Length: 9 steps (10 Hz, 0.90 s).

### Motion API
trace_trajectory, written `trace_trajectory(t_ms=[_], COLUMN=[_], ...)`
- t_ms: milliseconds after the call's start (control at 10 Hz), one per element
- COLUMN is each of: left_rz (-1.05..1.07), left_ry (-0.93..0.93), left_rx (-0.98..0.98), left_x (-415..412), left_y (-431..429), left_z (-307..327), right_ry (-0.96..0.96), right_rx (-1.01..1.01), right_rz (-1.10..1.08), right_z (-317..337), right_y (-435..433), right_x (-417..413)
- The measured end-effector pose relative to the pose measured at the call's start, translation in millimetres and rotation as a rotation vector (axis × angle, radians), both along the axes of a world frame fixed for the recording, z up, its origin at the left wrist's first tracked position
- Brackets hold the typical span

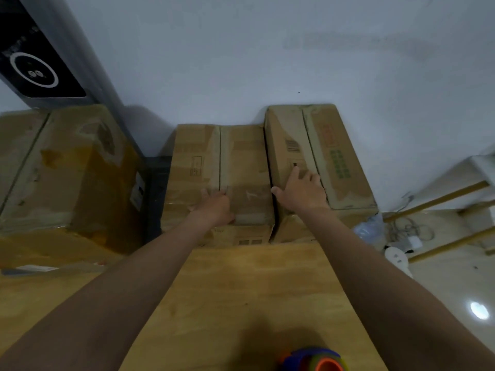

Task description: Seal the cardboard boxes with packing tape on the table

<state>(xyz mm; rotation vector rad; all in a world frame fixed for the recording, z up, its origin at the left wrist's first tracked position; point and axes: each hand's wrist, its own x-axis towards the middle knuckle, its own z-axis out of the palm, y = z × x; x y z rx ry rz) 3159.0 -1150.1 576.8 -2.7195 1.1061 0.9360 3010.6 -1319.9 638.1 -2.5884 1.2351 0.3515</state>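
Two cardboard boxes stand side by side beyond the far edge of the wooden table [241, 295], against the wall. My left hand [214, 206] lies on top of the middle box [241, 162], near its front edge by the centre seam, fingers curled down on the flaps. My right hand [301, 190] rests flat with spread fingers on the left flap of the right box [337, 156], which has red and green print. A colourful tape dispenser [313, 360] sits at the table's near edge, only partly in view.
A larger cardboard box [67, 170] stands at the left, with a grey appliance [40, 57] leaning behind it. At the right, on the floor, lie a plastic bag [368, 228], cables and wooden rails [442, 199].
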Motion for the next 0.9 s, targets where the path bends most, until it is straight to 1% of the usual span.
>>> trace_trajectory(t_ms=[100,200,400,500,600,700,800,900], left_rz=[0.000,-0.028,-0.032,-0.021,-0.035,-0.070,-0.130,-0.209], left_ry=[-0.023,-0.038,0.004,0.029,0.082,0.128,0.189,0.207], left_rx=[-0.020,-0.066,-0.091,-0.088,-0.037,0.043,0.140,0.167], left_x=[10,2,-4,-10,-13,-20,-29,-34], left_y=[-1,3,9,10,20,41,73,113], left_z=[-15,3,10,15,23,45,54,54], right_ry=[-0.025,-0.067,-0.171,-0.171,-0.132,-0.088,-0.051,-0.053], right_rx=[0.006,0.002,0.074,0.112,0.104,0.099,0.113,0.160], right_rz=[-0.020,-0.032,-0.034,-0.012,0.025,0.041,0.089,0.139], right_z=[-10,-14,-13,-10,-6,5,13,26], right_y=[0,0,-10,-9,1,21,49,83], right_x=[-5,-4,-12,-19,-25,-32,-41,-54])
